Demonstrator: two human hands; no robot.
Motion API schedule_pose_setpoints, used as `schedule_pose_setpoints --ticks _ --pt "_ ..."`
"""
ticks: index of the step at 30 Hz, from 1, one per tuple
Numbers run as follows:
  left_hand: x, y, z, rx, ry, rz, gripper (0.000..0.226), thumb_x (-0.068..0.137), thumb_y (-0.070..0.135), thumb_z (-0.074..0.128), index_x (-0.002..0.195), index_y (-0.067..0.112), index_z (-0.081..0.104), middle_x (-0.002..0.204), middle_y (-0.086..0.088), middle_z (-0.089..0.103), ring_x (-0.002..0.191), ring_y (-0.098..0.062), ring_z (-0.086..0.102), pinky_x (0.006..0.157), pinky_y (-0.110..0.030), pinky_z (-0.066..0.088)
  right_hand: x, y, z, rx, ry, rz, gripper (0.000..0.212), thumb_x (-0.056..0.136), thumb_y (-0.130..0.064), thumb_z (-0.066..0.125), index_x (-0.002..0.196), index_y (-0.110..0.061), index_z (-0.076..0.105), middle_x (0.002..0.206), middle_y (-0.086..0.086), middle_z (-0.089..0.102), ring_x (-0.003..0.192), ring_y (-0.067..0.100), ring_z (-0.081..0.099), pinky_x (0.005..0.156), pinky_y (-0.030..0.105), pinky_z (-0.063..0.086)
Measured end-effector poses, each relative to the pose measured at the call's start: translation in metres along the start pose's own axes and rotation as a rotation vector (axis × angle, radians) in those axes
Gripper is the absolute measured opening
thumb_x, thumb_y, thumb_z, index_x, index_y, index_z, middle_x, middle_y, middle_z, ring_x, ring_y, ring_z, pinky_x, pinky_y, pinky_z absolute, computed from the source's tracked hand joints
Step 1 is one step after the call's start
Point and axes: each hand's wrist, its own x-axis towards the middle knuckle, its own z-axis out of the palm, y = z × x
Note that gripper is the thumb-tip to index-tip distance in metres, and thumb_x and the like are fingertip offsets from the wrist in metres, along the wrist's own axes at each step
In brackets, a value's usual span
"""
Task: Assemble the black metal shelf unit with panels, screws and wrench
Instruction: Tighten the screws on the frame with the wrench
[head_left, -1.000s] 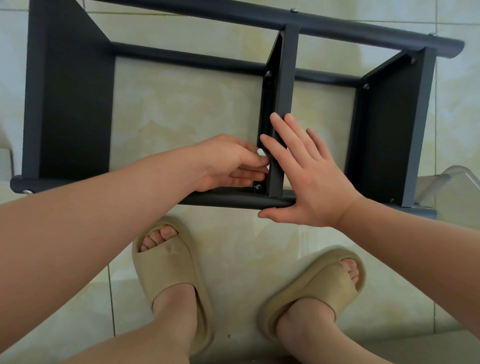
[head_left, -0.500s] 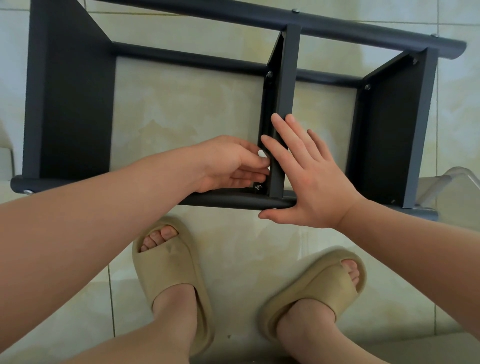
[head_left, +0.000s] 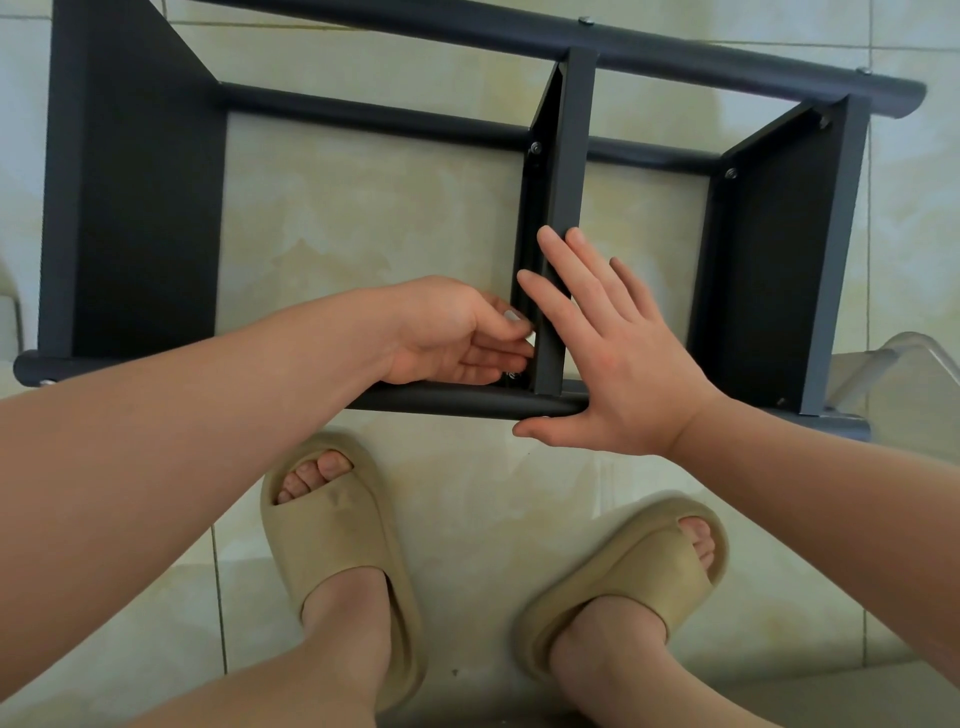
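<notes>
The black metal shelf unit (head_left: 135, 208) lies on its side on the tiled floor, three panels joined by round tubes. My right hand (head_left: 613, 364) presses flat against the front edge of the middle panel (head_left: 574, 156), fingers straight, thumb under the near tube (head_left: 457, 405). My left hand (head_left: 447, 332) reaches in from the left with curled fingers and pinches a small screw (head_left: 511, 375) at the panel's lower corner, where it meets the near tube. Most of the screw is hidden by the fingers. No wrench is in sight.
My feet in beige slippers (head_left: 332, 525) (head_left: 639, 561) stand just in front of the near tube. A pale, partly see-through object (head_left: 893, 374) lies at the right edge beside the right panel (head_left: 779, 260). Screw heads show on the far tube (head_left: 675, 52).
</notes>
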Motion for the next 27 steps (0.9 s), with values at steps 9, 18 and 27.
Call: schedule_pose_setpoints --ticks 9,18,27 --pt "-0.0036 0.0009 -0.0024 0.145 0.026 0.014 0.012 0.097 0.016 0.06 0.085 0.02 0.061 0.086 0.004 0.069 0.091 -0.014 0.065 0.079 -0.029 0.046 0.0002 -0.0002 -0.0003 -0.005 -0.008 0.003 0.114 0.078 -0.085 0.052 0.159 -0.009 0.026 0.169 0.013 0.004 0.157 0.029 -0.004 0.121 0.06 0.017" --pt "-0.0035 -0.0011 -0.0085 0.295 -0.003 0.032 0.014 0.097 0.014 0.061 0.085 0.02 0.066 0.09 0.004 0.073 0.093 -0.013 0.066 0.08 -0.029 0.047 0.0003 0.0 0.0002 -0.003 -0.005 0.0 0.114 0.078 -0.085 0.052 0.159 -0.009 0.026 0.169 0.013 0.004 0.157 0.029 -0.003 0.121 0.061 0.017" --pt "-0.0068 -0.003 -0.0073 0.37 -0.02 0.051 0.015 0.095 0.006 0.061 0.087 0.016 0.07 0.083 0.003 0.074 0.091 -0.014 0.068 0.101 -0.034 0.05 0.0003 0.0 -0.0002 0.005 -0.013 0.002 0.114 0.078 -0.085 0.052 0.159 -0.009 0.025 0.169 0.013 0.003 0.157 0.028 -0.004 0.121 0.061 0.017"
